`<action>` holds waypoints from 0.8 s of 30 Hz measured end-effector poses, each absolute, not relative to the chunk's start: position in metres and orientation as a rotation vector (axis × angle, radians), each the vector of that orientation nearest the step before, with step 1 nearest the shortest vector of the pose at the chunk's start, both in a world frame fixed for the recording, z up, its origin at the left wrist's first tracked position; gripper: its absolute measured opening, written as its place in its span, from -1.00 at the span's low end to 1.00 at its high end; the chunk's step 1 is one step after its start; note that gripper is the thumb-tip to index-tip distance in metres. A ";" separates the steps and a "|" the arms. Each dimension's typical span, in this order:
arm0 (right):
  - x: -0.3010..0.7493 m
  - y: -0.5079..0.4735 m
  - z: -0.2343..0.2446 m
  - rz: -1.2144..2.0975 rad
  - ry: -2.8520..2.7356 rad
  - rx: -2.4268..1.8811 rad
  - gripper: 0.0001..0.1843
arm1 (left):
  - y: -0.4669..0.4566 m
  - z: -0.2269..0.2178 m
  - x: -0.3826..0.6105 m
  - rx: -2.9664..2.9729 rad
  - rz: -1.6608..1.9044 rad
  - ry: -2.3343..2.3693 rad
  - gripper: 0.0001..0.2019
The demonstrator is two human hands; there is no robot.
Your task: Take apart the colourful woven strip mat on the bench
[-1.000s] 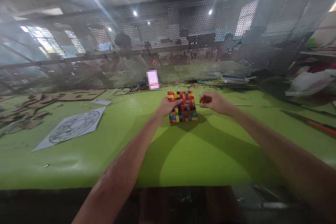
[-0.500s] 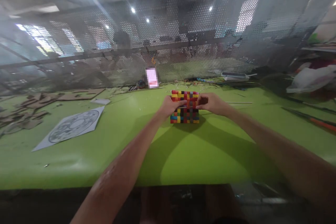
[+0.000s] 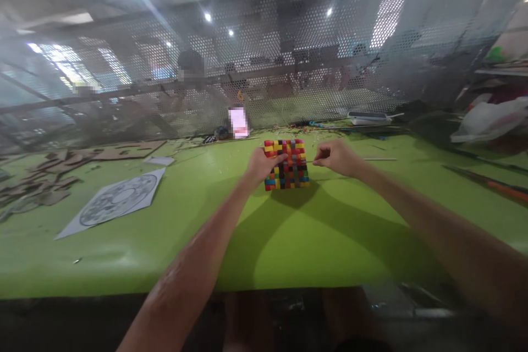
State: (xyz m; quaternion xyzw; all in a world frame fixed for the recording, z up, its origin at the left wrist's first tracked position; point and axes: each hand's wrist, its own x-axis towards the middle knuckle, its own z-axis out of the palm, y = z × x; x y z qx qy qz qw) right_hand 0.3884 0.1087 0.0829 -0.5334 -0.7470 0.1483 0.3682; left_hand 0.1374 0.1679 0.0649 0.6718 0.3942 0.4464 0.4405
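Both your hands at a multicoloured block panel on the green worktop.

Your left hand rests on the left edge of the block panel, fingers pressed against its face; the panel sits mid-worktop, towards the far side. Your right hand is just beside the panel's right edge, fingers pinched on a thin stick reaching to the panel. A printed sheet lies well apart to the left, with cardboard offcuts beyond it.
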 end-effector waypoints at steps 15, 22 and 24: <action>0.401 0.108 0.092 0.367 -1.908 -1.441 -0.62 | 0.165 0.065 0.137 1.518 0.939 0.702 -0.57; 0.405 0.107 0.097 0.453 -1.850 -1.462 -0.66 | 0.165 0.062 0.137 1.453 0.931 0.661 -0.54; 0.402 0.106 0.096 0.387 -1.873 -1.495 -0.73 | 0.165 0.059 0.140 1.440 0.958 0.699 -0.56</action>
